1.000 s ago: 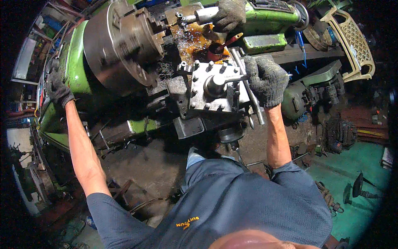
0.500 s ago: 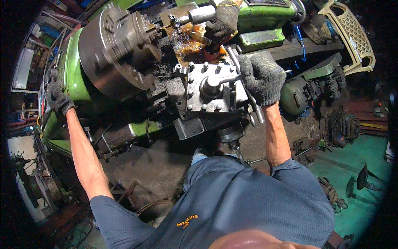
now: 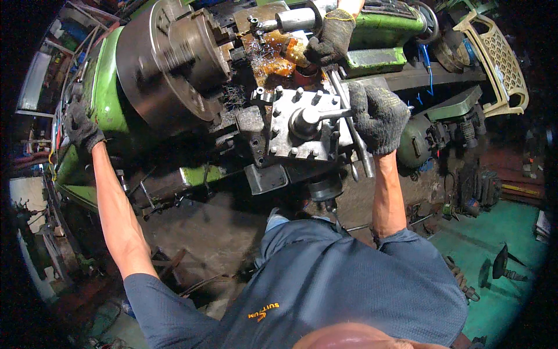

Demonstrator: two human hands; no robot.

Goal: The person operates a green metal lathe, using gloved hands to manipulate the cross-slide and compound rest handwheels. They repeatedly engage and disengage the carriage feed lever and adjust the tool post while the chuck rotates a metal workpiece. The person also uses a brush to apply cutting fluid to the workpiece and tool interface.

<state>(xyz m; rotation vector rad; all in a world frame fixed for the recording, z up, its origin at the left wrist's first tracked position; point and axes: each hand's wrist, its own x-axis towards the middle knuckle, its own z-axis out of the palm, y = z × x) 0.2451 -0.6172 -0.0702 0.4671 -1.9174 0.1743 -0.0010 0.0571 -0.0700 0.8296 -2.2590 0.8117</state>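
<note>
Upper centre: the lever [image 3: 334,113] atop the bolted block [image 3: 283,139], its end within my curled right hand [image 3: 379,116]. Upper left: my left hand [image 3: 83,126] at the green machine [image 3: 107,87], grip indiscernible. I appear to be steadying the lever; the next move calls for clearance from the blurred drum [image 3: 139,70].

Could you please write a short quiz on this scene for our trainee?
1. Fill in the blank: the person's left hand is beside machine housing painted ____.

2. Which of these is nearest the person's right hand?
a) cream plastic chair
b) square bolted block
c) large round chuck

3. How many gloved hands are in view?

Key:
1. Green.
2. b
3. Three: the person's two hands, plus another person's hand on the far side.
</note>
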